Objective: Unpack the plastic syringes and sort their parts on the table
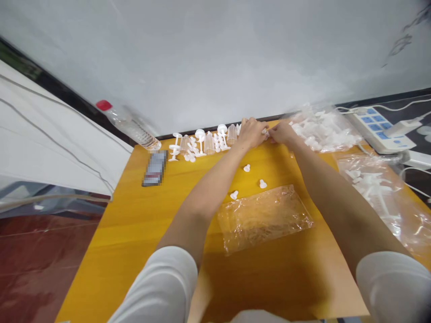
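Note:
Both arms reach to the far edge of the yellow table [134, 224]. My left hand [251, 132] and my right hand [282, 133] meet there, fingers curled around a small white plastic piece [266, 132] held between them. Left of the hands stands a row of white plungers and small clear cups [202, 143]. Three small white caps [247, 168] lie loose on the table nearer to me. Just right of my right hand is a heap of white plastic parts [319, 128].
A flat clear plastic bag [264, 215] lies mid-table. Another bag with white parts [380, 193] sits at the right edge. A red-capped water bottle [131, 125] lies at the back left, a dark phone [155, 168] beside it. A power strip [380, 128] sits far right.

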The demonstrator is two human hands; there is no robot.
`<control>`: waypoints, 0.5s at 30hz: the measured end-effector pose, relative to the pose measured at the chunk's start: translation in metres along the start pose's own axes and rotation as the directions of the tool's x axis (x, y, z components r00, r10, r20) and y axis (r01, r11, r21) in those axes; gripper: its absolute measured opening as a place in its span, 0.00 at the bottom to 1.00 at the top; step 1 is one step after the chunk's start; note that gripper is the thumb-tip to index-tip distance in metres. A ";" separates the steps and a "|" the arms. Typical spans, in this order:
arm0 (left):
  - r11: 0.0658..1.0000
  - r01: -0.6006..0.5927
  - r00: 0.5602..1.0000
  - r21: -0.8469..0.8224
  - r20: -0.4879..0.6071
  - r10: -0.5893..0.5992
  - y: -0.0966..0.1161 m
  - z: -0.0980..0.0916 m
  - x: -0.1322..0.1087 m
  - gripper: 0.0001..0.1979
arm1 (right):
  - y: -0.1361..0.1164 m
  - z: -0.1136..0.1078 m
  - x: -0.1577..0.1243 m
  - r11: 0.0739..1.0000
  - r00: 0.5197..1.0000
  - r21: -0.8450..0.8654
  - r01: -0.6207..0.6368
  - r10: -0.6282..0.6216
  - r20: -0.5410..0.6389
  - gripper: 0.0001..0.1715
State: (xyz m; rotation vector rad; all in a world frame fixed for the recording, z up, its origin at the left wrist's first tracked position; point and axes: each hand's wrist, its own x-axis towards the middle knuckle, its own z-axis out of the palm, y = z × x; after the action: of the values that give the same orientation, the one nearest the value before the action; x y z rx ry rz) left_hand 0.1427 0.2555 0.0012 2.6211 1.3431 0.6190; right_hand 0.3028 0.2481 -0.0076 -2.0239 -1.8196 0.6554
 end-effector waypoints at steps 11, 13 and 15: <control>0.980 0.098 0.959 -0.172 0.279 -0.047 -0.009 -0.043 -0.117 0.07 | -0.017 -0.010 -0.100 0.966 0.973 -0.130 0.223 -0.212 0.095 0.30; 0.976 0.092 0.953 -0.197 0.301 -0.029 -0.006 -0.036 -0.119 0.03 | -0.027 0.000 -0.135 0.920 0.926 -0.195 0.341 -0.292 0.239 0.30; 0.945 0.149 0.967 -0.292 0.243 -0.078 -0.001 -0.031 -0.111 0.05 | -0.035 0.012 -0.158 0.875 0.887 -0.258 0.410 -0.316 0.337 0.22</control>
State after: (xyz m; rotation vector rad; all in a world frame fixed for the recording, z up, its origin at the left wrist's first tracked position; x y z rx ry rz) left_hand 0.0717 0.1646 -0.0040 2.2682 1.2086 0.4511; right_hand 0.2549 0.0948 0.0185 -1.7467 -2.5484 0.5859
